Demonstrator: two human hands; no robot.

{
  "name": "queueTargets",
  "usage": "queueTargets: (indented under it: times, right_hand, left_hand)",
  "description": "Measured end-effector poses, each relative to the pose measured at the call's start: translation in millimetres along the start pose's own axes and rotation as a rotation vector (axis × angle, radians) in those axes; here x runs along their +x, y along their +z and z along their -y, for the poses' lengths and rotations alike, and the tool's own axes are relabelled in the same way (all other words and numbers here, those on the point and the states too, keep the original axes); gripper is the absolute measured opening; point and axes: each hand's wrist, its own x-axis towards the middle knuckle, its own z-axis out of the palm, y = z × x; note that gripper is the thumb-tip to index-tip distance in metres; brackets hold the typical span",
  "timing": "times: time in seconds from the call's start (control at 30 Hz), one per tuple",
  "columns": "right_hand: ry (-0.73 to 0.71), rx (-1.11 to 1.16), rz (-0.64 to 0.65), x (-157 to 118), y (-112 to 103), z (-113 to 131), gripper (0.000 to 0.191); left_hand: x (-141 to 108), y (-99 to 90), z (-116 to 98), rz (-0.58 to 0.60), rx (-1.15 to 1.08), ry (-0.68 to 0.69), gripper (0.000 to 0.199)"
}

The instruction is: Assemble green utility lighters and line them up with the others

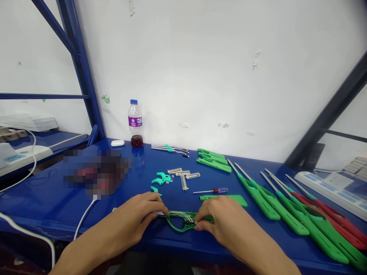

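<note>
A green lighter housing half (pixel 179 230) lies at the table's front edge with its inside facing up, thin white wires running through it. My left hand (pixel 143 212) is closed on the metal tube at its left end, the thumb and forefinger pinching. My right hand (pixel 216 215) pinches the right part of the housing, fingertips at a small black piece (pixel 188 222) where the wires end. Just behind my right hand lies another green housing half (pixel 236 199). A screwdriver (pixel 219 190) with a clear purple handle rests behind that.
Clear fuel tanks (pixel 183 182) and teal triggers (pixel 162 178) lie mid-table. Behind are metal tubes with wires (pixel 169 148) and green housing halves (pixel 213 162). Assembled green lighters (pixel 258 198) and red ones (pixel 329 214) lie right, near a power strip (pixel 332 191). A bottle (pixel 135 124) stands by the wall.
</note>
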Motion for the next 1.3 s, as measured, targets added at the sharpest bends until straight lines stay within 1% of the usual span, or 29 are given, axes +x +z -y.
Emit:
queueTargets:
  times: [0.13, 0.27, 0.37, 0.47, 0.53, 0.6, 0.7, 0.77, 0.87, 0.97, 1.07, 1.13, 1.23, 1.3]
  right_hand:
    - [0.019, 0.079, 0.004, -2, -10, 0, 0.006]
    - [-0.003, 0.052, -0.123, 4, -14, -8, 0.018]
    - [-0.028, 0.021, -0.171, 13, -10, -20, 0.025]
    - [-0.020, -0.039, -0.212, 21, -2, -30, 0.026]
    - [-0.024, -0.067, -0.237, 25, 3, -33, 0.028]
    - [-0.042, -0.069, -0.242, 29, 8, -33, 0.032]
    - [-0.092, -0.053, -0.217, 33, 17, -30, 0.040]
    - [-0.133, -0.040, -0.192, 35, 22, -29, 0.042]
    - [-0.183, -0.019, -0.180, 38, 25, -28, 0.040]
    - [-0.227, 0.001, -0.215, 41, 24, -27, 0.034]
    - [-0.235, 0.000, -0.264, 42, 24, -25, 0.032]
    - [-0.250, -0.022, -0.264, 42, 26, -25, 0.038]
    - [-0.270, -0.042, -0.245, 43, 30, -26, 0.055]
    - [-0.261, -0.036, -0.258, 44, 31, -27, 0.057]
  left_hand:
    - [3, 1.8, 1, -0.005, 0.000, 0.038, 0.033]
    - [6, 5.4, 2, -0.020, 0.031, 0.047, 0.034]
    - [5, 7.8, 5, -0.047, 0.072, 0.053, 0.032]
    - [4, 5.4, 12, -0.133, 0.131, 0.084, 0.030]
    - [4, -0.3, 19, -0.209, 0.186, 0.113, 0.030]
    - [5, -7.9, 27, -0.265, 0.248, 0.131, 0.035]
    - [8, -17.4, 35, -0.296, 0.296, 0.105, 0.038]
    - [10, -19.9, 36, -0.298, 0.295, 0.082, 0.038]
    - [14, -18.9, 32, -0.290, 0.277, 0.064, 0.038]
    - [22, -16.2, 22, -0.284, 0.293, 0.044, 0.039]
    - [33, -14.6, 12, -0.224, 0.395, 0.017, 0.037]
    - [42, -13.5, 7, -0.195, 0.430, 0.011, 0.034]
    - [56, -10.9, 7, -0.168, 0.478, 0.000, 0.032]
    - [64, -9.2, 8, -0.162, 0.520, -0.017, 0.032]
